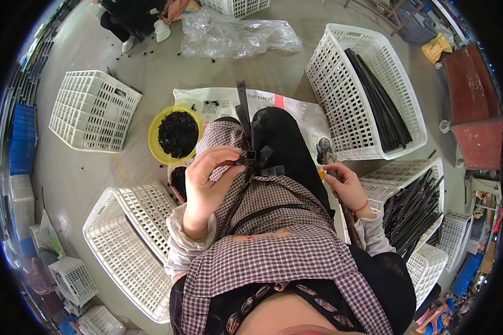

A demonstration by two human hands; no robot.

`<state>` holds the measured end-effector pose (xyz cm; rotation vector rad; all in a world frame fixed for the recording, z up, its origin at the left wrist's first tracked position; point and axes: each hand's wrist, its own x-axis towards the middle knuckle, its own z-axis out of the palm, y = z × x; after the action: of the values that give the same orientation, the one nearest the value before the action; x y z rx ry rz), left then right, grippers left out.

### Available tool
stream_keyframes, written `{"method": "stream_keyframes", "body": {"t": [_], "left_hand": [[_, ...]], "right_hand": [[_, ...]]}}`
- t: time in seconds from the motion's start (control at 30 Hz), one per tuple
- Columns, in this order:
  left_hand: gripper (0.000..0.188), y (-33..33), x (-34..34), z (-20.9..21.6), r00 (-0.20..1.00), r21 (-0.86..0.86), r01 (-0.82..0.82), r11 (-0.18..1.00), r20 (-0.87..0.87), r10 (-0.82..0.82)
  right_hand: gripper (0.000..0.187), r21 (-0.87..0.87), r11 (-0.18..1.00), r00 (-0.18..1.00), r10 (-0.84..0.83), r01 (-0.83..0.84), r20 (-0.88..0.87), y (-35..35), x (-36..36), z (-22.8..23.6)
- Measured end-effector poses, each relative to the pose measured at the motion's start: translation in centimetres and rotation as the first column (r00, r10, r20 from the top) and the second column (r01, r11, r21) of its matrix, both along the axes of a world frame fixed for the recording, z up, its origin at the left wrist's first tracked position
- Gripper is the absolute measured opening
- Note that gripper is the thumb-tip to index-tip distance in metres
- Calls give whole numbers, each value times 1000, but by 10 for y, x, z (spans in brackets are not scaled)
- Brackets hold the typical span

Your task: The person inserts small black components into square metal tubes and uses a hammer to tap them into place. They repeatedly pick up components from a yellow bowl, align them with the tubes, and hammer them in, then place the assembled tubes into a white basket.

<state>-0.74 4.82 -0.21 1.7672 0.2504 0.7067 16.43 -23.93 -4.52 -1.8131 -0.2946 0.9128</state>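
Observation:
Over my lap, my left hand is closed, with thumb and forefinger pinching at a small black square-ended piece. A black upright strip rises between my knees just beyond it, with other dark pieces lying on the lap. My right hand is at the right thigh, its fingers drawn together. A small orange object shows at those fingertips, but its kind is hidden. Left of my knee stands a yellow bowl filled with small black parts.
White crates hold long black strips at the far right and black tubes nearer right. More white crates stand at left and near left. A printed white sheet lies underfoot. Clear plastic film and another person's leg are beyond.

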Motion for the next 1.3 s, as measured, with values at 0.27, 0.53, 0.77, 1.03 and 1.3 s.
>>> {"method": "stream_keyframes", "body": {"t": [0.27, 0.53, 0.77, 1.03, 1.3], "left_hand": [[27, 1, 19, 22, 987, 269, 71, 960, -156, -30], [29, -2, 21, 26, 980, 224, 48, 973, -200, -2], [41, -2, 18, 28, 970, 183, 52, 982, -245, -5], [56, -7, 12, -13, 971, 70, 12, 997, -238, 5], [33, -20, 18, -36, 987, 342, -37, 939, -134, 88]], "right_hand": [[25, 39, 999, 997, -14, 17, -70, -11, 0, -8], [25, 76, 997, 999, -3, 6, -43, -13, 3, -10], [49, 43, 997, 997, 68, -67, -26, -11, 6, 1], [61, 233, 936, 955, 218, -262, 199, 12, 4, 69], [49, -228, 712, 521, 660, -664, 541, 76, 2, 174]]}}
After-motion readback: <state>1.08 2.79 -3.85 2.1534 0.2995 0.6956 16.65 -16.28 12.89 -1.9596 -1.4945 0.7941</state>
